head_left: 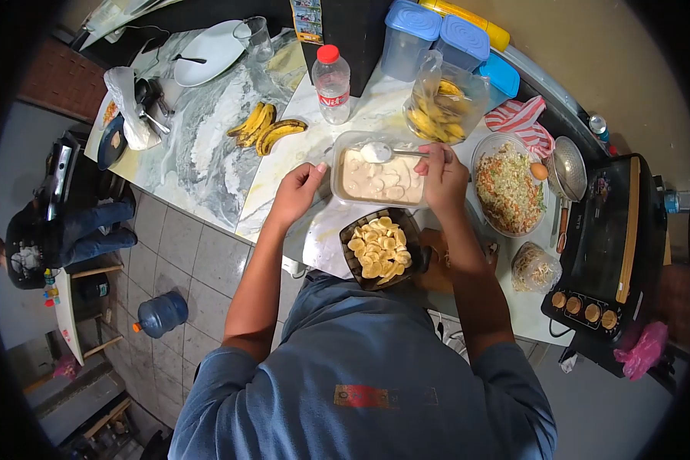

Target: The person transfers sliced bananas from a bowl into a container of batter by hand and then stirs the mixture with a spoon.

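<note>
A clear rectangular plastic container (342,198) holds a creamy beige mixture with slices in it. My right hand (442,175) grips the handle of a metal spoon (408,152) over the container. White cream fills the spoon's bowl, above the mixture. At the container's left edge, my left hand (303,186) is closed with its thumb against the rim; its other fingers are partly hidden. Closer to my body, a dark basket-like tray (350,239) holds banana slices (379,247).
Bananas (262,129), a red-capped bottle (332,84) and a bag of bananas (445,107) stand beyond. To the right are a bowl of shredded food (510,188) with an egg (539,171), a knife (563,228) and a toaster oven (602,238). Another person (61,238) is far left.
</note>
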A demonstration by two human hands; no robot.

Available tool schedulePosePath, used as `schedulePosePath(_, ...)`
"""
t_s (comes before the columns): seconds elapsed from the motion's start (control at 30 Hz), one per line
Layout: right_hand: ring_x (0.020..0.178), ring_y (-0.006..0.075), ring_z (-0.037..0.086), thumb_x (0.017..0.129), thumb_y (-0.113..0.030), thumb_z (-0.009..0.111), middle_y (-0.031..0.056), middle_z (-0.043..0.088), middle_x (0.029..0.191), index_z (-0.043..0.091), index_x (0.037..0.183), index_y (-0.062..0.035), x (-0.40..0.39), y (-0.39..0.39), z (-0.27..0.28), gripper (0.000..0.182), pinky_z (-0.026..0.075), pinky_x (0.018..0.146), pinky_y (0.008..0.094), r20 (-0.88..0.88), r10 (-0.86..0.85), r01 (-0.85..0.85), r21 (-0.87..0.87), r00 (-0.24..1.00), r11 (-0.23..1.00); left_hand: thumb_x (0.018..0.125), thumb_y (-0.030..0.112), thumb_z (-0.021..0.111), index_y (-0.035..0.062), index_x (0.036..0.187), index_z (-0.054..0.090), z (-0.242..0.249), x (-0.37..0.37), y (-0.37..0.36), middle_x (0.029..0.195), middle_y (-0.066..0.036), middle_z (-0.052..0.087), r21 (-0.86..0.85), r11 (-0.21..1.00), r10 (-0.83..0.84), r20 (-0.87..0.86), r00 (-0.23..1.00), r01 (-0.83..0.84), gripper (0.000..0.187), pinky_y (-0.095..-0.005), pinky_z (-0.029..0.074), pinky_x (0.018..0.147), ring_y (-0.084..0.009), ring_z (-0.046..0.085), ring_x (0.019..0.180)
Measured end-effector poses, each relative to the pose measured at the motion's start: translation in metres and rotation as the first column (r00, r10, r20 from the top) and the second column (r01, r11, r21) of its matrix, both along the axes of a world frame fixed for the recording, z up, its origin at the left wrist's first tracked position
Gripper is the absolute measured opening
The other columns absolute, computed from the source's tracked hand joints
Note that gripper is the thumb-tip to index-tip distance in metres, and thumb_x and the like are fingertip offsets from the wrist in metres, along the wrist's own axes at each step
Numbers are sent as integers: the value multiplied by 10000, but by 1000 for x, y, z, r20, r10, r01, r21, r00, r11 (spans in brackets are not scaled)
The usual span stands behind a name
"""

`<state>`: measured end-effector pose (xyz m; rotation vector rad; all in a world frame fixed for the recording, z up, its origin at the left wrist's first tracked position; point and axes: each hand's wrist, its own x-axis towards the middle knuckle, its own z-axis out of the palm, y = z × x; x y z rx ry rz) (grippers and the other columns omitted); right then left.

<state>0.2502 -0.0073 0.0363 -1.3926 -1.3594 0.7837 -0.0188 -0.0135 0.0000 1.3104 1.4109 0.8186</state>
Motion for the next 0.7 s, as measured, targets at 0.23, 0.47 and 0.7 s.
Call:
schedulePosePath(0.23, 566, 157, 614, 971, -119, 527, 93, 614, 626, 640, 919, 21, 16, -11, 12, 187, 468, 560, 285, 146, 11, -38, 183, 989, 982, 989, 395, 533, 57, 730, 513, -3, 6, 1, 651, 44, 433, 4, 999, -46, -35, 998, 47, 427, -239, 347, 566, -64, 381, 616)
schedulePosePath(0.47, 631, 304, 654, 942, -104, 550, 153, 647, 702, 645, 909, 7, 42, -18, 29, 149, 495, 574, 353, 374, -3, -95, 244, 927, 965, 991, 361, 544, 36, 731, 521, 2, 6, 0, 651, 46, 427, 20, 999, -43, -25, 999, 43, 417, -245, 341, 564, -62, 364, 622)
schedulePosePath(0.7, 628, 367, 619, 932, -175, 596, 192, 628, 694, 639, 884, -9, 50, -16, 40, 178, 467, 550, 405, 498, 144, -202, 63, 855, 977, 993, 373, 536, 62, 700, 483, 1, 14, 1, 639, 45, 417, 36, 998, -56, -2, 998, 56, 430, -242, 338, 563, -60, 359, 608)
